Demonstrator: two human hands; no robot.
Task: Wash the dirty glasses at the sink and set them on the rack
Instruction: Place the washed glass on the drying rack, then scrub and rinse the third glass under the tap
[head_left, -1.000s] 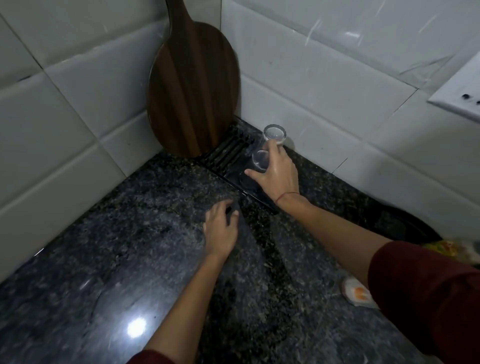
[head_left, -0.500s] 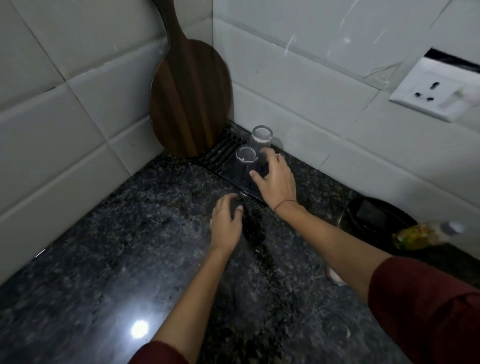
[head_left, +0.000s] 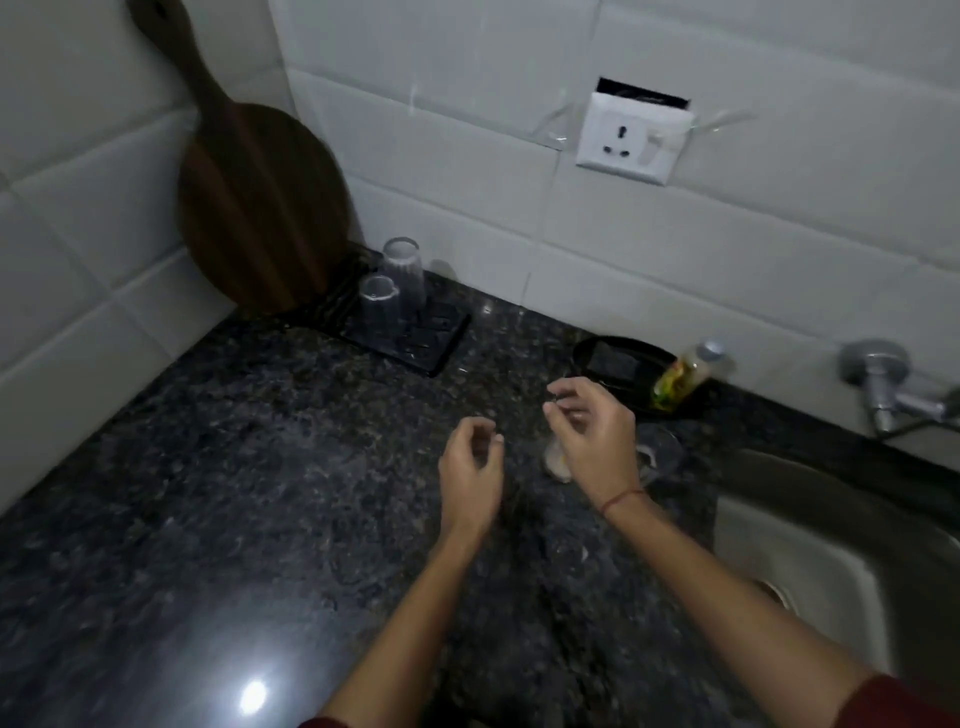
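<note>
Two clear glasses stand upside down on the black rack (head_left: 436, 349) in the counter's corner: a taller glass (head_left: 404, 275) behind a shorter glass (head_left: 379, 306). My left hand (head_left: 471, 475) hovers over the dark granite counter, fingers loosely curled, holding nothing. To its right is my right hand (head_left: 597, 436), also loosely curled and empty. Partly hidden behind my right hand, another clear glass (head_left: 657, 454) stands on the counter near the sink (head_left: 810, 545).
A wooden cutting board (head_left: 260, 208) leans in the tiled corner behind the rack. A black dish with a sponge (head_left: 621, 364) and a small bottle (head_left: 685, 374) sit by the wall. The tap (head_left: 883, 389) sticks out at right. A wall socket (head_left: 631, 137) is above.
My right hand has let go of the shorter glass on the rack and drawn back right. My left hand lifted off the counter. The view swung right, showing the sink and tap.
</note>
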